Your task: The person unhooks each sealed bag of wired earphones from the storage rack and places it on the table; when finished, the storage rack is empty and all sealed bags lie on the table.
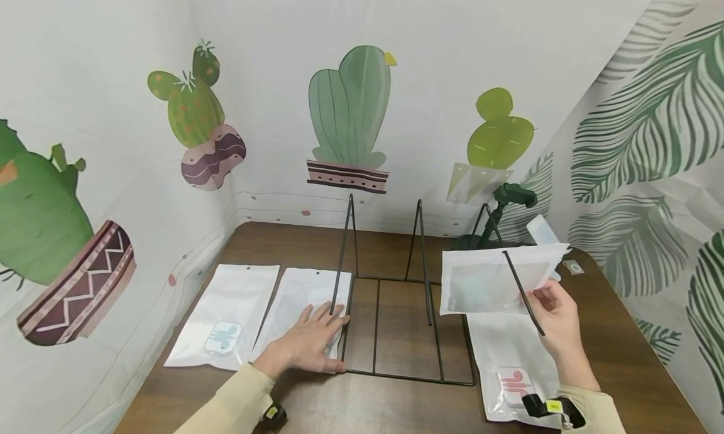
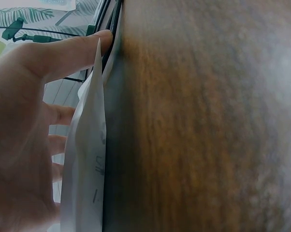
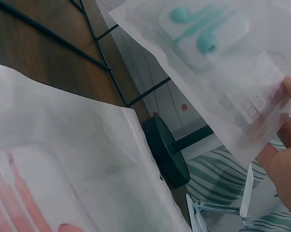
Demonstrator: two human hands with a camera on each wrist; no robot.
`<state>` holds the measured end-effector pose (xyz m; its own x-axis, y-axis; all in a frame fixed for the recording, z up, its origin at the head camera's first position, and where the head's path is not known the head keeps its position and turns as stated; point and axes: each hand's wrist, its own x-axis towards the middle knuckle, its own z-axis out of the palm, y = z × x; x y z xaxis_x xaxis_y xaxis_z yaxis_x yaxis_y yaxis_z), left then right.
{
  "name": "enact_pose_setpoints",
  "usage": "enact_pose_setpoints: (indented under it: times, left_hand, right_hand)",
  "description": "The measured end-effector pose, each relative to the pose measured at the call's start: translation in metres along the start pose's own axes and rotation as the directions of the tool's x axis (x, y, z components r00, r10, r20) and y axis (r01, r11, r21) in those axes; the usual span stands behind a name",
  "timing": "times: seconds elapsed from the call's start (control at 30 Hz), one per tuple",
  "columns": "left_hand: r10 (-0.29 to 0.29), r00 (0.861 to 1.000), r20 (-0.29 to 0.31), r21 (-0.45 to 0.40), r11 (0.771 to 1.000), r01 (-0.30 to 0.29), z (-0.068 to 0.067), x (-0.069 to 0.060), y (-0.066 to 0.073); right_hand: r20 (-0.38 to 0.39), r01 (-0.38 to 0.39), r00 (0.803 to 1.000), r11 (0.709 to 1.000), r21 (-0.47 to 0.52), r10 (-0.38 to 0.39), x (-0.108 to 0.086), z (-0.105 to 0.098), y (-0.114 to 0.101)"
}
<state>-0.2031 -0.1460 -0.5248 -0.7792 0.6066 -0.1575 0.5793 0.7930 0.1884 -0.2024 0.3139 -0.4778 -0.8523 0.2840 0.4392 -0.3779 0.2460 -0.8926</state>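
My right hand (image 1: 557, 305) pinches the right edge of a white zip pouch (image 1: 481, 280), lifted above the table. In the right wrist view, teal earphones (image 3: 206, 41) in a case show through it. A right-hand prong (image 1: 523, 289) of the black wire rack (image 1: 407, 377) appears to pass through the pouch near its top edge. My left hand (image 1: 311, 340) lies with fingers spread over a white pouch (image 1: 300, 286) beside the rack, its thumb at the rack's base. In the left wrist view that pouch's edge (image 2: 90, 154) rises beside the palm.
Another white pouch with teal earphones (image 1: 220, 314) lies at the far left. A pouch with red earphones (image 1: 511, 358) lies under my right wrist. Behind the rack at right stand a dark green stand (image 1: 489, 223) and a pale blue holder (image 1: 542, 230). A small grey device (image 1: 574, 267) lies nearby.
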Motion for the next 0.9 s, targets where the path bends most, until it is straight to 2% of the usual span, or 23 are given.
enact_pose_setpoints:
  times: [0.17,0.4,0.6,0.9]
  left_hand:
    - [0.001,1.0,-0.006,-0.005,1.0,-0.001,0.0,-0.001,0.0]
    - [-0.006,1.0,0.001,0.008,1.0,0.006,0.001,0.0,-0.001]
    - [-0.011,1.0,0.003,0.011,1.0,0.011,0.001,0.001,-0.001]
    - [0.002,1.0,-0.01,0.008,1.0,-0.002,0.002,0.001,-0.001]
  right_hand:
    - [0.002,-0.01,1.0,0.999,-0.032,0.01,-0.003,-0.002,-0.001]
    - [0.001,-0.024,1.0,0.999,0.037,0.024,-0.006,-0.004,-0.003]
    - [0.001,-0.019,1.0,0.999,0.041,0.019,-0.009,-0.005,-0.005]
    - [-0.011,-0.043,0.999,0.997,-0.067,0.043,-0.015,-0.008,-0.006]
